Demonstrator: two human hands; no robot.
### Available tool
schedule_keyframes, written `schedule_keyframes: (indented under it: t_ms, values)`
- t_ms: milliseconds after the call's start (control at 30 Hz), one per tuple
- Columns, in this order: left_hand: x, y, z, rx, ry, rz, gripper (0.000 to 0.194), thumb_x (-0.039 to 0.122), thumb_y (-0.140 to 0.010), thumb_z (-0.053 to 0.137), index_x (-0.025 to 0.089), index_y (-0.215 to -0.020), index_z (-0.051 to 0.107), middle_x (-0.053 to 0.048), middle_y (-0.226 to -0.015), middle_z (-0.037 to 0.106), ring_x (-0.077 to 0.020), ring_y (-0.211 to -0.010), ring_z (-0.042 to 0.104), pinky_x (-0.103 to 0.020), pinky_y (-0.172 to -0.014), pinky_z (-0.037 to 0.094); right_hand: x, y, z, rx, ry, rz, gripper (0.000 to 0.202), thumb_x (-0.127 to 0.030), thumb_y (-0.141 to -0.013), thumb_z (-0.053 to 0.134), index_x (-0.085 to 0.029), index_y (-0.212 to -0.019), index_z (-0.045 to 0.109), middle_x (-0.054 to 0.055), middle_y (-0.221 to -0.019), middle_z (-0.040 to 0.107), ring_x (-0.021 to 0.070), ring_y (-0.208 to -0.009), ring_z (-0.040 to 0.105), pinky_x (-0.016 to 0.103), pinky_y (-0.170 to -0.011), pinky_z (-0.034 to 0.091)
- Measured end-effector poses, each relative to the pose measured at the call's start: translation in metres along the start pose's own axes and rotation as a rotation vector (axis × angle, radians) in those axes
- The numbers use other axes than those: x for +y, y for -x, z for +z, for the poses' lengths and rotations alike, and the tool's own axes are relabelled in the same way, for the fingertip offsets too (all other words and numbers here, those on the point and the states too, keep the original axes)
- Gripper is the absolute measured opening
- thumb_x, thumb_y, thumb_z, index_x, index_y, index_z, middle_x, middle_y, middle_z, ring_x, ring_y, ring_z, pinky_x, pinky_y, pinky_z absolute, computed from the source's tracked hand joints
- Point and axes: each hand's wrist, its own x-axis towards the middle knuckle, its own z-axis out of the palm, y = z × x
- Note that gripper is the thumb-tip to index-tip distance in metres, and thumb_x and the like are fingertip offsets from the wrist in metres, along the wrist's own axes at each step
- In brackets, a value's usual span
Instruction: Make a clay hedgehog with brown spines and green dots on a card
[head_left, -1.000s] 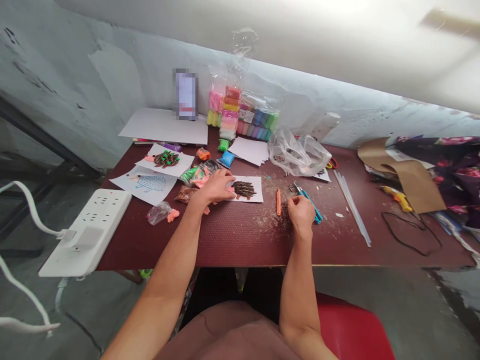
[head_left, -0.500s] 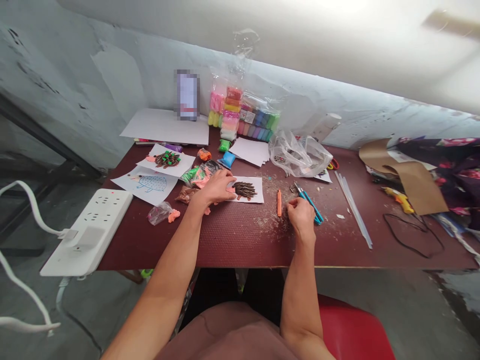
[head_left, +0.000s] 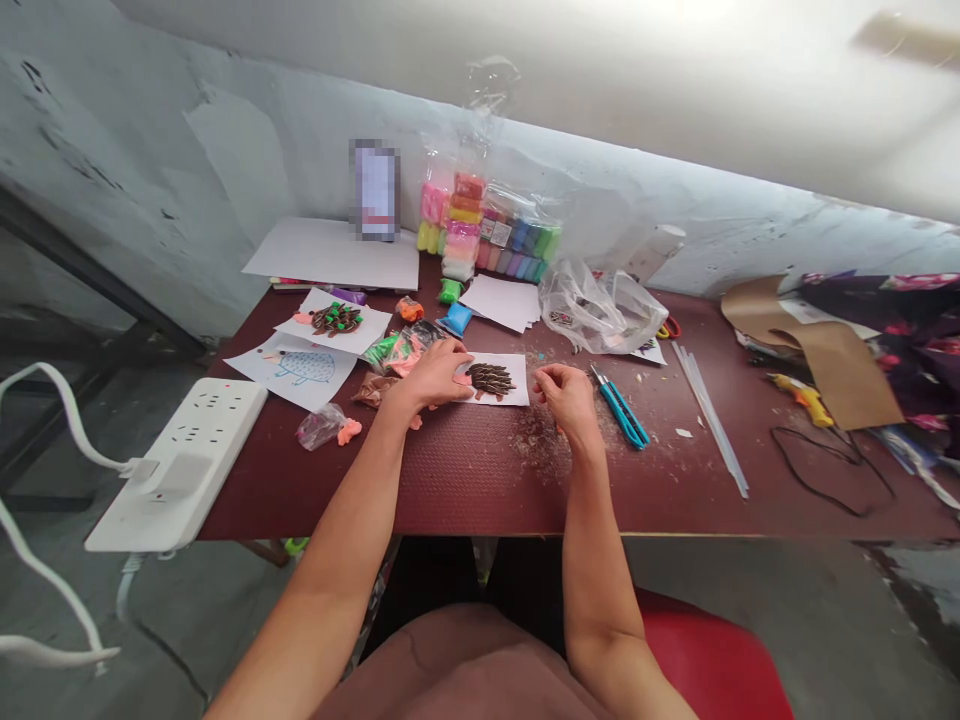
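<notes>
White card [head_left: 520,366] (one); left hand [head_left: 435,374] at edge

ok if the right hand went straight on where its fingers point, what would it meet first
Probably the right edge of the white card, with the dark spiky piece next in line. The right hand's height is unclear, so it might pass over the edge.

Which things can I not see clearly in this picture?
All in the head view:
Right hand: whatever its fingertips may hold is too small to tell.
Orange piece: partly hidden by that hand.
Screen: blurred by pixel blocks.
Plastic bag: creases hide its contents.
Flowered cloth: cut off by the right edge.
</notes>
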Motion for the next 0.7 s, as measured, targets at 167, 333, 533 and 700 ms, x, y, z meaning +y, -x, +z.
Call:
schedule_keyframes:
  t_ms: [167,333,533,700]
  values:
    - [0.000,-0.001,0.001,0.006,-0.017,-0.009,0.060,0.038,-0.080,0.070,0.015,-0.135,0.069,-0.015,-0.142,0.056,-0.0338,-0.137,0.050,-0.043,-0.120,0.038,0.007,-0.010,0.008,-0.071,-0.086,0.061,0.020,-0.020,-0.080,0.058,-0.017,-0.091,0.075,0.004,-0.074,0.077,0.0138,-0.057,0.064,0.026,-0.064,0.050]
    - [-0.003,-0.002,0.003,0.021,0.010,0.001,0.057,0.039,-0.080,0.072,0.019,-0.134,0.069,-0.013,-0.142,0.057,-0.0338,-0.137,0.050,-0.044,-0.119,0.039,0.013,-0.013,0.011,-0.043,-0.176,0.052,0.021,-0.025,-0.078,0.060,-0.016,-0.091,0.074,0.005,-0.076,0.078,0.0130,-0.055,0.062,0.026,-0.061,0.050]
    - [-0.004,-0.002,0.004,0.026,0.006,0.002,0.056,0.039,-0.080,0.073,0.020,-0.133,0.070,-0.012,-0.141,0.057,-0.0341,-0.135,0.050,-0.044,-0.119,0.040,0.012,-0.011,0.009,-0.121,-0.362,0.110,0.034,-0.034,-0.072,0.063,-0.015,-0.097,0.076,0.005,-0.077,0.075,0.0117,-0.055,0.057,0.023,-0.052,0.041]
    - [-0.003,-0.001,0.003,0.028,0.007,-0.003,0.058,0.039,-0.080,0.072,0.019,-0.134,0.070,-0.012,-0.141,0.058,-0.0337,-0.136,0.050,-0.043,-0.119,0.040,0.015,-0.012,0.013,-0.043,-0.308,0.061,0.025,-0.037,-0.067,0.069,-0.017,-0.081,0.072,0.000,-0.064,0.066,0.0138,-0.055,0.054,0.025,-0.052,0.038]
